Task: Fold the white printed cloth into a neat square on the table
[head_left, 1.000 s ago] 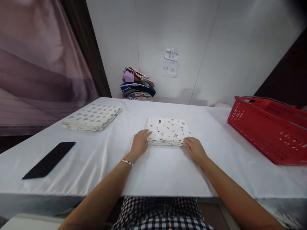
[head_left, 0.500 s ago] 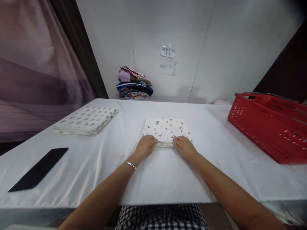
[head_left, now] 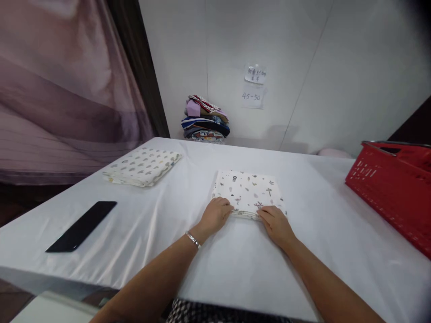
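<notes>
Both my hands are down on the near edge of the folded patterned cloth [head_left: 248, 193], which lies flat mid-table on the white table cover [head_left: 168, 233]. My left hand [head_left: 215, 216] curls its fingers onto the near left corner; my right hand [head_left: 276, 225] pinches lightly at the near right edge, fingers close together. The risk, as I judge it: the layers are loose, so a lopsided pull could fan the stack open, and the slippery cover could bunch under it. The red basket [head_left: 387, 188] sits well apart on my right; I can't see what's inside it
</notes>
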{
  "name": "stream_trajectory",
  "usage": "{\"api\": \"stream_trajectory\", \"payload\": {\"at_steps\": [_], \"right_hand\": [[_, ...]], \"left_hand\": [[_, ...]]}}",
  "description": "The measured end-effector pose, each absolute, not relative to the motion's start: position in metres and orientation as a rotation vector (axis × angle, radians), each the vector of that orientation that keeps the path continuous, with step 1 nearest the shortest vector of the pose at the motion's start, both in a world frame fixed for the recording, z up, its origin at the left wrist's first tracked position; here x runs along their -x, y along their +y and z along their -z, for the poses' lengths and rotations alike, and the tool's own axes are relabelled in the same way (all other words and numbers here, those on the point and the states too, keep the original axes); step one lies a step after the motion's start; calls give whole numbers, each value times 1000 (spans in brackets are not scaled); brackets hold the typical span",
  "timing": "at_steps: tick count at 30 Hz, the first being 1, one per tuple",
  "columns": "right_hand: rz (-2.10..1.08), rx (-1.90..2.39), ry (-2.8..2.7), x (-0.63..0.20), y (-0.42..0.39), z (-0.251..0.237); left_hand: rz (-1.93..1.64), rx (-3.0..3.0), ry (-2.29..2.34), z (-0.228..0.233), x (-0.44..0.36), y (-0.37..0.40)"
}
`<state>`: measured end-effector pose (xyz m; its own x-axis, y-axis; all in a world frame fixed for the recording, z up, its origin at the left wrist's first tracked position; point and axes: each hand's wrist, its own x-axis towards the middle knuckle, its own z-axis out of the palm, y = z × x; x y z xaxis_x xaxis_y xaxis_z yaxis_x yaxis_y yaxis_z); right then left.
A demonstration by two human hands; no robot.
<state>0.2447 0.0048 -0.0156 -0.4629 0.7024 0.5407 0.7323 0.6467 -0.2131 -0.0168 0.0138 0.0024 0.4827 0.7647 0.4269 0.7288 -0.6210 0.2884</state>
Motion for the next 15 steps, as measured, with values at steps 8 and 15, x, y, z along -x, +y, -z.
{"api": "stream_trajectory", "payload": {"at_steps": [8,15], "right_hand": [[17,1143,-2291,-245,5,24],[-154,1220,-2237,-243,-3,6]], "left_hand": [[-814,-2601,1402,-31,-10,19],[-573,-2808,1260,1,-15,15]]}}
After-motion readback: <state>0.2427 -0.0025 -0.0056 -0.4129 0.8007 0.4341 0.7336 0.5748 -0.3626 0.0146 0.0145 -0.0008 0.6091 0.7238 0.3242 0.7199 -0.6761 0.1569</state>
